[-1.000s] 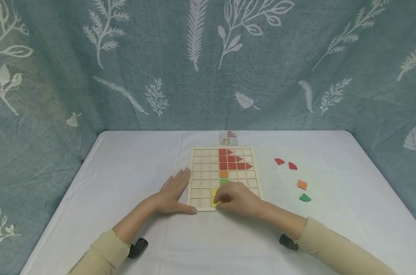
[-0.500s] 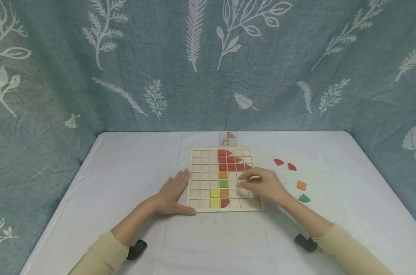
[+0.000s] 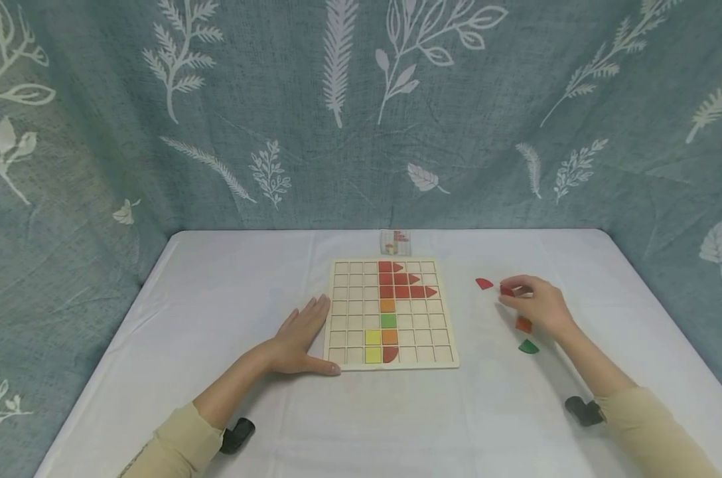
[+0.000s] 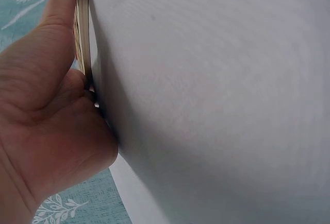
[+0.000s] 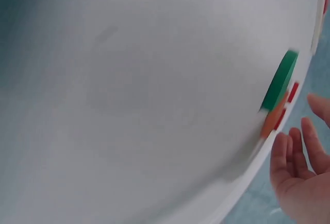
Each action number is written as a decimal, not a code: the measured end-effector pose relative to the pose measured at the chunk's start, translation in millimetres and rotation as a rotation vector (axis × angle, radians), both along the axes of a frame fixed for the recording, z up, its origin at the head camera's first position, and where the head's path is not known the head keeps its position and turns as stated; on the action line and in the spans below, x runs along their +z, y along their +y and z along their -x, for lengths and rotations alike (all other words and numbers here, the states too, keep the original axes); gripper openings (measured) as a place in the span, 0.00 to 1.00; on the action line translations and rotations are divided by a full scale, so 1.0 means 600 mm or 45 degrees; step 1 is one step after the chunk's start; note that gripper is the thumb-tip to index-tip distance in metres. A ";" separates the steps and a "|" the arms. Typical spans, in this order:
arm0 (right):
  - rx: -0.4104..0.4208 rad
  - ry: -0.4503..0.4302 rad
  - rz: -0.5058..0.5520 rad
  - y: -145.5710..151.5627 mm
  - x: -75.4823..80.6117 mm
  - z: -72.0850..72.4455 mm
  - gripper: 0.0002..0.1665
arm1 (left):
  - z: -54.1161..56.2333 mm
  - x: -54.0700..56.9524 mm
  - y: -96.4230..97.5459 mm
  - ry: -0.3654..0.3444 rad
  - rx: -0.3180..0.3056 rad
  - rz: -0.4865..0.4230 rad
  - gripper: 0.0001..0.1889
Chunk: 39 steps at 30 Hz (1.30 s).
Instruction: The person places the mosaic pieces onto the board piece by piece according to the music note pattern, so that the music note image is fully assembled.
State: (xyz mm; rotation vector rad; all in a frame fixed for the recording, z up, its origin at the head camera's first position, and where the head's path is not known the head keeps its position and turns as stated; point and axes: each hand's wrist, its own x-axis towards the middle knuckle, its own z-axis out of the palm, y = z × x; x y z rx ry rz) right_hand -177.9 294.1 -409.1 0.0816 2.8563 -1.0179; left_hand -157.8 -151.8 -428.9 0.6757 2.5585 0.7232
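Note:
My left hand (image 3: 298,340) lies flat with fingers spread along the left edge of a wooden grid board (image 3: 423,340), thumb at its near left corner. Over the white cloth to the right, my right hand (image 3: 539,304) has its thumb and forefinger on either side of a red quarter-circle piece (image 3: 507,291). In the right wrist view those fingers (image 5: 309,136) stand apart. Another red quarter-circle piece (image 3: 484,283) lies just left of it. Nearer me are an orange square (image 3: 523,325), partly shaded by the hand, and a green quarter-circle piece (image 3: 529,346).
Set in the board are red squares (image 3: 386,279) with pointed red ends, orange squares (image 3: 387,305), a green square (image 3: 388,320), yellow squares (image 3: 373,337) and a red quarter-circle. A small pattern card (image 3: 395,243) lies behind the board. A leaf-printed curtain (image 3: 247,119) surrounds the table.
My right hand has left the board's lower middle and moved right to the loose pieces, uncovering an orange square and a red quarter-circle on the board. My left hand has stayed put.

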 end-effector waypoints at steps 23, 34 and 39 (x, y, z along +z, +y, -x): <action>-0.011 -0.062 -0.053 0.016 -0.010 0.015 0.27 | -0.001 -0.001 0.000 0.001 0.008 -0.003 0.65; 0.053 -0.097 -0.074 0.023 0.002 0.001 0.29 | 0.002 -0.008 0.000 0.007 0.000 -0.003 0.65; 0.068 -0.163 -0.084 0.035 0.009 -0.024 0.32 | 0.001 -0.010 -0.002 0.009 0.003 -0.005 0.65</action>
